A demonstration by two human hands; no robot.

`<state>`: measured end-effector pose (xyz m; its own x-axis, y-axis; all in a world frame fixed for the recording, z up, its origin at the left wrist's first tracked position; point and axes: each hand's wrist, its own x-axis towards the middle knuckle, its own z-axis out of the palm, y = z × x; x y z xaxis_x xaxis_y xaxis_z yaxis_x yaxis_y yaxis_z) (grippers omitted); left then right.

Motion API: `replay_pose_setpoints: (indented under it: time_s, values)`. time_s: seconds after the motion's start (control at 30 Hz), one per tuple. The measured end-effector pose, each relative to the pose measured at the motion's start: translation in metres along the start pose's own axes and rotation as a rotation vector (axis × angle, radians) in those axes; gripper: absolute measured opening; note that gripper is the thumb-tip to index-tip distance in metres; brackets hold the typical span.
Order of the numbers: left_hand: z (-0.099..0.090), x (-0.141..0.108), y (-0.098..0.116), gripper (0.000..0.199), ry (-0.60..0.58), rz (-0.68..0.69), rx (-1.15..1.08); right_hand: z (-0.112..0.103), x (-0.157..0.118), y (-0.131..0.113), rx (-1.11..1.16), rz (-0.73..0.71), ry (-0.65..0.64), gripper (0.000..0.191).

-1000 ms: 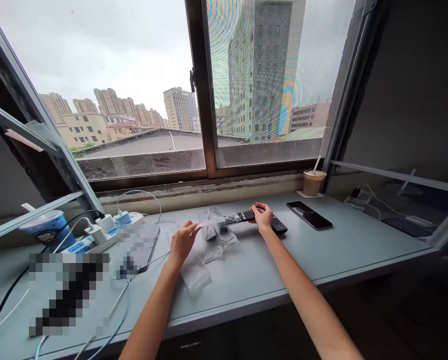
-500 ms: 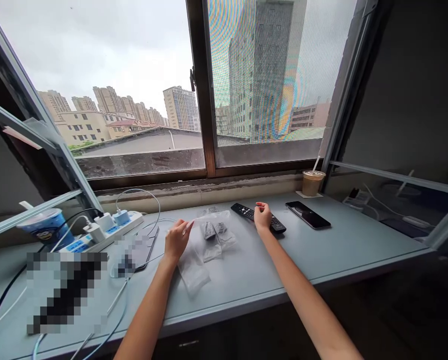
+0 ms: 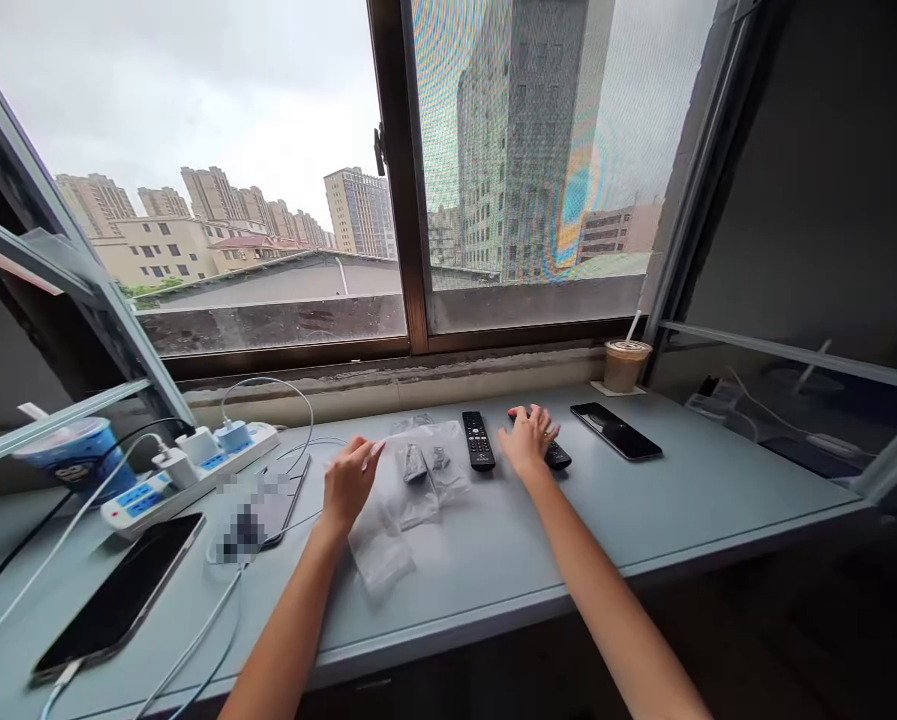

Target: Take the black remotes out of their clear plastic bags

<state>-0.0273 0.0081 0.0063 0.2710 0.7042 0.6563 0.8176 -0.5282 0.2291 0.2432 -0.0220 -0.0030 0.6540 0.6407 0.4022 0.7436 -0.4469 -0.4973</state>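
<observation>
My left hand is closed in a pinch at the upper left edge of a clear plastic bag. Beside it, more clear bags lie together, with small dark wrapped items inside. My right hand spreads its fingers over a black remote control, hiding the middle of it; whether the fingertips touch it I cannot tell. Between the bags and my right hand, another black remote control lies face up, pointing nearly straight away from me.
A black phone and an iced drink stand to the right. At left are a power strip with chargers, a blue cup, a charging phone, another phone and loose cables. A window frame rises behind the table.
The left remote has turned from slanted to nearly straight, apart from the other one. My right hand's fingers have opened from a curled pose. My left hand keeps its pinch.
</observation>
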Motion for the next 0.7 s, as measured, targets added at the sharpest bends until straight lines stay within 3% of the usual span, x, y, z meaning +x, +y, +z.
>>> replay_pose_setpoints:
  time_s: [0.17, 0.27, 0.43, 0.7]
  values:
    - [-0.003, 0.001, 0.003, 0.035, 0.026, 0.006, 0.001, -0.002, 0.003, 0.007, -0.2, 0.169, -0.212, 0.058]
    - [-0.005, 0.002, 0.006, 0.036, 0.049, 0.021, -0.01, -0.003, 0.005, 0.008, -0.139, 0.188, -0.306, 0.056]
    - [-0.007, 0.004, 0.007, 0.037, 0.111, 0.042, -0.008, -0.002, 0.004, 0.0, -0.028, 0.046, -0.301, 0.045]
    - [-0.011, 0.005, 0.006, 0.037, 0.083, 0.007, 0.008, 0.003, -0.016, -0.022, 0.02, -0.19, -0.391, 0.06]
